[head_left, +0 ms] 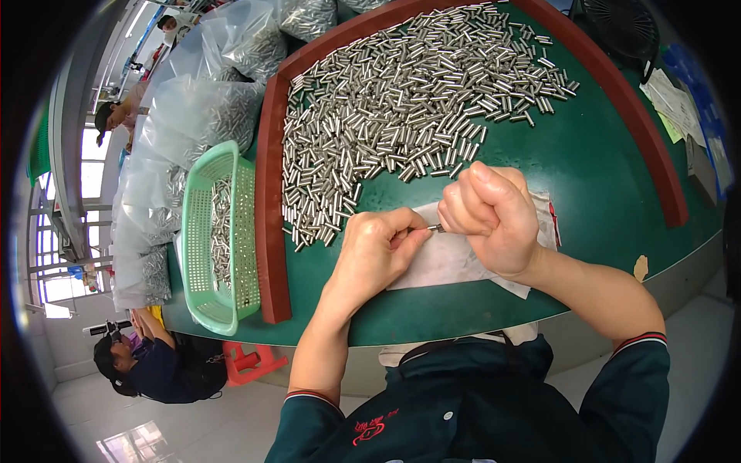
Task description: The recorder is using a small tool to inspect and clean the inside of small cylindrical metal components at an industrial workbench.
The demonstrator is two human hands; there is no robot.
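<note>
A small metal piece (435, 228) is clamped between left hand (372, 251) and curled right hand (498, 220) at frame centre, cloth (438, 266) spread beneath, metal pins (401, 92) heaped on green surface (594, 162) at upper centre

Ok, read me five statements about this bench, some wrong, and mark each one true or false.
1. Loose metal pins lie on the green tabletop. True.
2. The mesh basket stands right of the pins. False: the mesh basket stands left of them.
3. A small metal piece shows between the left hand and right hand. True.
4. The right hand is spread flat. False: it is curled closed.
5. The basket is red. False: it is green.
</note>
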